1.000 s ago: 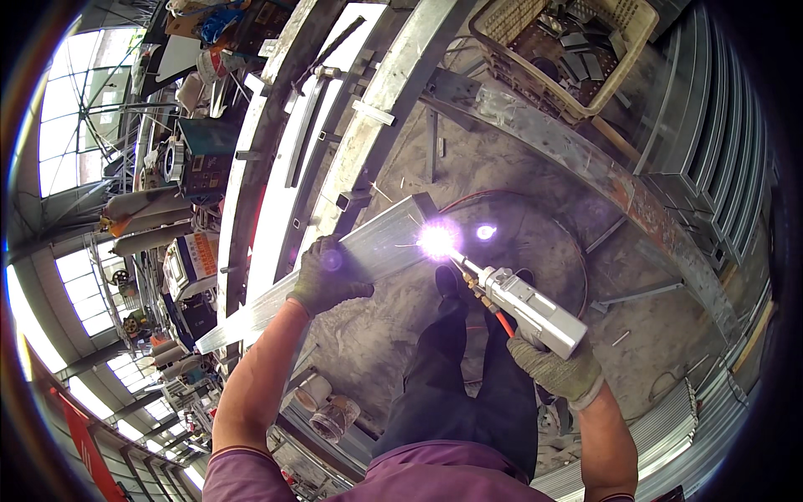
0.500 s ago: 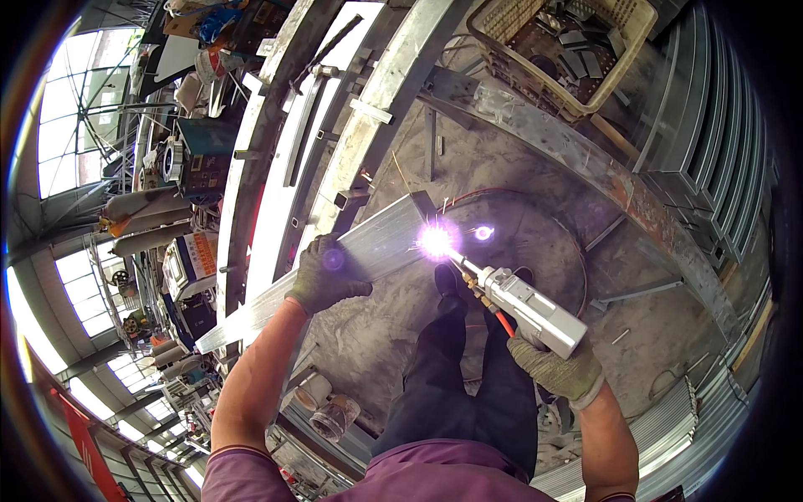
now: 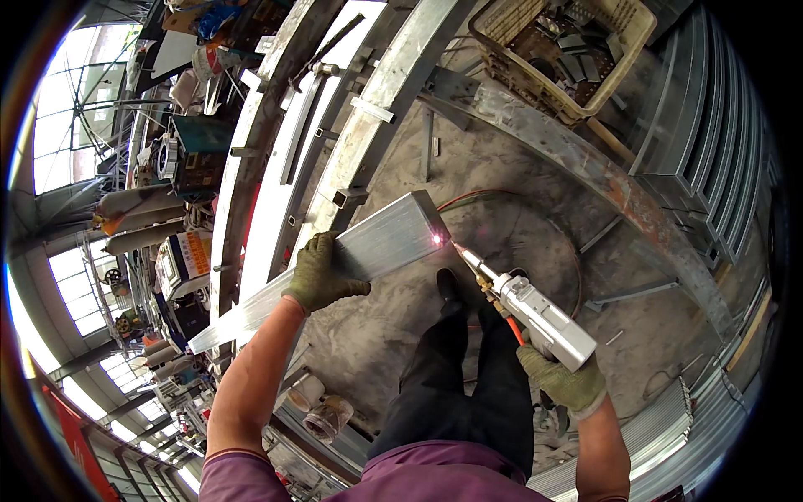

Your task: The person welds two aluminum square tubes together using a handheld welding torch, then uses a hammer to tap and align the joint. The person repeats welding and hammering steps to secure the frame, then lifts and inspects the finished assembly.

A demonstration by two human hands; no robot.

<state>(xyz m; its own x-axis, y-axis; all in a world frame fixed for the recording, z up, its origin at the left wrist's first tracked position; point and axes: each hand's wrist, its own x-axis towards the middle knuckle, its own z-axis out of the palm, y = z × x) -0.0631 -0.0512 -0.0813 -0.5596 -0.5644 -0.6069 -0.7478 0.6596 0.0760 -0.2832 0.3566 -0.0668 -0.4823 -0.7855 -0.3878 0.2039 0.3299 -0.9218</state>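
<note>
My left hand (image 3: 322, 274), in a green-grey work glove, grips a long rectangular metal tube (image 3: 381, 238), the thumb lying along its near side. The tube slants up to the right, resting over the steel rails. In my right hand (image 3: 565, 381), also gloved, is a silver handheld laser welding torch (image 3: 539, 314) with a copper-coloured nozzle and an orange hose. Its tip points at the tube's right end, a small gap away. A small pink glow (image 3: 437, 239) shows at that end's corner. My right fingers are partly hidden behind the torch body.
Long steel rails (image 3: 393, 109) run up the left, and a rusty steel beam (image 3: 585, 167) crosses at right. A plastic crate (image 3: 493, 63) holds metal offcuts. Stacked steel profiles (image 3: 711, 151) stand far right. A hose (image 3: 577, 243) loops on the floor; buckets (image 3: 328, 418) stand lower left.
The bright violet-white flare at the tube's end has shrunk to a small pink glow. The torch has drawn back slightly down and right. My left hand keeps hold of the tube.
</note>
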